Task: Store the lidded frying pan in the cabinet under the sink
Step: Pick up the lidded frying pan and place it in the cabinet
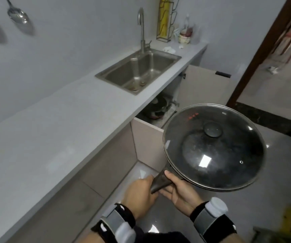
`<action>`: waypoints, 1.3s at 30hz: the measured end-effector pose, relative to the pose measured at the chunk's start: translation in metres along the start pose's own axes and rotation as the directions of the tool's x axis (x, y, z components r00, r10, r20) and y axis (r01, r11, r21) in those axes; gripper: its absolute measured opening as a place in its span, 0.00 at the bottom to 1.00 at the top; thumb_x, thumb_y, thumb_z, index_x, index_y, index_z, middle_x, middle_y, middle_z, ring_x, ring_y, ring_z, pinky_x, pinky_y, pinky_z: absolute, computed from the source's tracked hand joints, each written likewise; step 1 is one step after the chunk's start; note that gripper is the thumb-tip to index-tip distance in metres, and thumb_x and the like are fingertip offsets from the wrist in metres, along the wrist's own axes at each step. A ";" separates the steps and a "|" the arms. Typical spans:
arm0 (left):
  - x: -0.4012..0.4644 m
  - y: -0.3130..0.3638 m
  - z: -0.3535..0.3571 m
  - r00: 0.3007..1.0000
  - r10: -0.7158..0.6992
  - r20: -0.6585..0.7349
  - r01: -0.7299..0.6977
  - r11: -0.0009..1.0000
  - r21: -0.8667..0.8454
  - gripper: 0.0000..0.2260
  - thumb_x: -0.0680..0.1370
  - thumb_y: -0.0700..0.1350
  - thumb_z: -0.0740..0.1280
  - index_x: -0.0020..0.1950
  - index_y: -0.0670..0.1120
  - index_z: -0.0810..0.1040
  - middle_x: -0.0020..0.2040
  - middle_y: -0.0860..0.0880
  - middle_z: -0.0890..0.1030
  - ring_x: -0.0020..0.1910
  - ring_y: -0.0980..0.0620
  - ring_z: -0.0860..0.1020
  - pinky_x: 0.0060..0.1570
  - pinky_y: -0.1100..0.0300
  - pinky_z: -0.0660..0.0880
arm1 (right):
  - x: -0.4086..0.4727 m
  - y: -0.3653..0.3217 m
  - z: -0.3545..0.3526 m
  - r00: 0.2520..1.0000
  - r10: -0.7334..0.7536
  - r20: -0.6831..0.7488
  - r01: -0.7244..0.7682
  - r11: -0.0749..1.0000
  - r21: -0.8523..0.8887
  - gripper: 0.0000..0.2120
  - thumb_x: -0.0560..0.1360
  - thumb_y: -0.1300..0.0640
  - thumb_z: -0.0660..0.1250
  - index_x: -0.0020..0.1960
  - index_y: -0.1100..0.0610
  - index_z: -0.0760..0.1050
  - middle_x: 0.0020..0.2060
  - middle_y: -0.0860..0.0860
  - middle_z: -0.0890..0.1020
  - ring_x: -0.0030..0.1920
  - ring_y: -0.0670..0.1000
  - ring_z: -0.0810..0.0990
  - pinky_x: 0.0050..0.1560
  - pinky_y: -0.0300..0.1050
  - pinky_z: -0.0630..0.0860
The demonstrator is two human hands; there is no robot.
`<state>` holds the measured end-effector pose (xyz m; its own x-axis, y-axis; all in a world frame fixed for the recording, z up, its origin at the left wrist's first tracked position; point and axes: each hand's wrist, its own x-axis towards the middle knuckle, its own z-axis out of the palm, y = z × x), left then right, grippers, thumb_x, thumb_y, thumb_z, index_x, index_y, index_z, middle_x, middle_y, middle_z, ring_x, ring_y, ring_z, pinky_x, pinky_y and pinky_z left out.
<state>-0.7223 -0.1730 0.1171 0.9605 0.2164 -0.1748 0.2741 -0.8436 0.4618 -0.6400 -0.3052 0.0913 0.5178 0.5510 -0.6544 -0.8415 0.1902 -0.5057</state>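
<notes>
A black frying pan (pixel 214 148) with a glass lid and a dark knob hangs in the air in front of the counter, over the floor. Its dark handle (pixel 160 182) points back toward me. My left hand (pixel 139 193) grips the handle's end from the left. My right hand (pixel 179 190) holds the handle from underneath, nearer the pan. The cabinet under the sink (pixel 160 109) stands open, with both doors swung out. Dark cookware sits inside it.
A steel sink (pixel 137 71) with a tall tap is set in the grey counter (pixel 53 134). A yellow rack, a cup and a bottle stand at the counter's far end. Two ladles hang on the wall at upper left. A doorway lies at right.
</notes>
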 end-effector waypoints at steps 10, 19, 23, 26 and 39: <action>0.099 0.122 0.043 0.989 0.070 0.127 -0.068 0.997 -0.020 0.08 0.72 0.51 0.62 0.47 0.49 0.71 0.45 0.45 0.82 0.45 0.42 0.80 0.39 0.53 0.71 | 0.003 -0.108 -0.109 0.986 -0.081 -0.148 0.094 0.992 0.083 0.18 0.75 0.59 0.68 0.61 0.68 0.75 0.58 0.65 0.81 0.52 0.59 0.84 0.42 0.48 0.83; 0.255 0.169 0.078 0.989 0.038 0.142 -0.023 0.994 -0.104 0.08 0.73 0.52 0.62 0.50 0.53 0.72 0.45 0.49 0.81 0.44 0.48 0.79 0.41 0.57 0.73 | 0.085 -0.244 -0.164 0.965 -0.064 -0.254 0.062 0.998 -0.016 0.19 0.75 0.60 0.68 0.64 0.65 0.74 0.60 0.66 0.79 0.63 0.64 0.77 0.56 0.57 0.79; 0.317 0.180 0.082 0.983 -0.055 0.173 0.082 0.985 -0.152 0.09 0.71 0.51 0.62 0.48 0.50 0.73 0.45 0.46 0.82 0.46 0.44 0.80 0.42 0.53 0.75 | 0.134 -0.297 -0.173 0.966 0.015 -0.259 -0.018 1.000 -0.009 0.13 0.75 0.61 0.67 0.58 0.64 0.76 0.51 0.64 0.82 0.49 0.59 0.83 0.43 0.50 0.83; 0.351 0.182 0.079 0.978 -0.122 0.170 0.153 0.972 -0.179 0.09 0.70 0.51 0.62 0.48 0.49 0.73 0.46 0.46 0.83 0.47 0.44 0.80 0.42 0.54 0.74 | 0.169 -0.327 -0.172 0.963 0.087 -0.254 -0.113 0.990 -0.088 0.15 0.75 0.59 0.68 0.60 0.62 0.76 0.54 0.62 0.83 0.46 0.56 0.85 0.39 0.47 0.83; 0.484 0.213 0.131 0.710 -0.691 0.138 0.702 0.676 -0.226 0.13 0.74 0.54 0.64 0.55 0.50 0.73 0.50 0.46 0.84 0.51 0.42 0.80 0.45 0.53 0.74 | 0.347 -0.416 -0.210 0.823 0.550 -0.145 -0.554 0.719 -0.420 0.08 0.74 0.57 0.68 0.52 0.59 0.77 0.51 0.60 0.81 0.47 0.55 0.82 0.43 0.45 0.80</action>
<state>-0.2052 -0.3124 0.0167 0.4856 0.6685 -0.5633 0.8700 -0.3068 0.3859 -0.0782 -0.3638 -0.0438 -0.0141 0.4403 -0.8977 -0.8269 -0.5100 -0.2371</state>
